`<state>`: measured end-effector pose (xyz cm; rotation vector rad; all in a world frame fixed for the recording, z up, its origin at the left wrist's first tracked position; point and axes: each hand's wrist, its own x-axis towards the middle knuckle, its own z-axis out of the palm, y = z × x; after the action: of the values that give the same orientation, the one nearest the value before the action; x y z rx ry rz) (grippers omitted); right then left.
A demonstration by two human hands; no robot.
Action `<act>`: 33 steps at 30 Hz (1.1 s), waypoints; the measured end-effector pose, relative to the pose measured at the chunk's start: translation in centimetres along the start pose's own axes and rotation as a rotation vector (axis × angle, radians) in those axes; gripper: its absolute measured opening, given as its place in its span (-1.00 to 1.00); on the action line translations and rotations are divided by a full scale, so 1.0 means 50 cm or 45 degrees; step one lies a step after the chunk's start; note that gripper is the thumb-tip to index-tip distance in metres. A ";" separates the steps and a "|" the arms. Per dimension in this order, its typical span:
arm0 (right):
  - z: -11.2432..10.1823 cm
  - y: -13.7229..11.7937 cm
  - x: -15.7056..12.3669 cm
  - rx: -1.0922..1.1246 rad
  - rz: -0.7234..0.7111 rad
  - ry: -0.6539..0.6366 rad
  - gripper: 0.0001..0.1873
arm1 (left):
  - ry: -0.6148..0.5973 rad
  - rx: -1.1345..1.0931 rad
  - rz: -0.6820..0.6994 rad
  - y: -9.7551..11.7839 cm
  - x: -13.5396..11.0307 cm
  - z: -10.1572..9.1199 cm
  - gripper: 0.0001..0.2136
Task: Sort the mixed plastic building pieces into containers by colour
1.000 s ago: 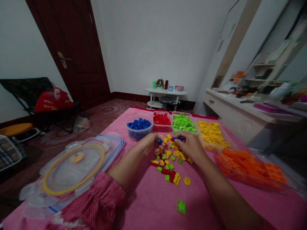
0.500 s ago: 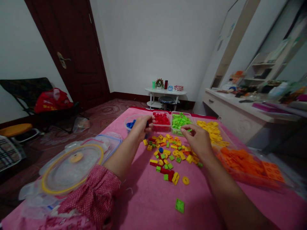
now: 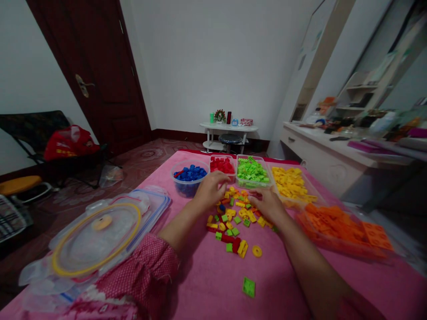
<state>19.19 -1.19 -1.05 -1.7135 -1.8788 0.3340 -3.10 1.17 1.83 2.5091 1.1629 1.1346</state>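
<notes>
A loose pile of small toy bricks (image 3: 233,222) in yellow, green, red and orange lies on the pink table cover (image 3: 207,284). My left hand (image 3: 211,189) hovers over the pile's far left edge with its fingers spread and curved downward, and I see nothing in it. My right hand (image 3: 267,202) rests on the pile's far right side, back toward me. Its fingers are bent down among the bricks and mostly hidden. Just beyond the hands stand a round tub of blue bricks (image 3: 188,175), a red tub (image 3: 222,165) and a green tub (image 3: 251,171).
A tray of yellow bricks (image 3: 292,182) and a tray of orange bricks (image 3: 340,226) line the right side. Clear lids (image 3: 96,231) are stacked at the left edge. A green plate (image 3: 248,286) and a yellow ring (image 3: 256,251) lie apart, nearer me. A desk (image 3: 320,151) stands at the right.
My left hand came back from the blue tub to the pile. My right hand drew back from the green tub and dropped onto the bricks. The view shifted slightly.
</notes>
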 end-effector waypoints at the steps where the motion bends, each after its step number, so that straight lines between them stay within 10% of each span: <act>1: 0.009 0.003 -0.001 0.036 -0.016 -0.033 -0.61 | -0.121 0.000 -0.012 0.007 -0.004 0.019 -0.72; 6: 0.053 0.000 -0.012 0.035 -0.158 -0.064 -0.41 | -0.447 0.264 -0.203 0.006 -0.017 0.096 -0.50; 11: 0.048 -0.041 -0.021 0.345 -0.258 -0.209 -0.45 | -0.540 0.147 -0.065 -0.004 -0.019 0.064 -0.65; 16: 0.003 -0.045 -0.009 0.758 -0.042 -0.235 -0.63 | -0.346 0.092 -0.208 -0.013 -0.031 -0.002 -0.54; 24: 0.015 0.023 -0.025 0.128 0.225 0.182 -0.58 | -0.265 -0.037 -0.150 -0.033 -0.082 0.028 -0.72; 33: 0.069 -0.054 -0.036 0.969 0.232 0.184 -0.58 | -0.167 -0.235 -0.285 -0.031 -0.094 0.050 -0.65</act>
<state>15.06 -2.67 -2.82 -1.3229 -1.2473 0.8461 -4.25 -0.66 -3.28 2.2151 1.2080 0.9580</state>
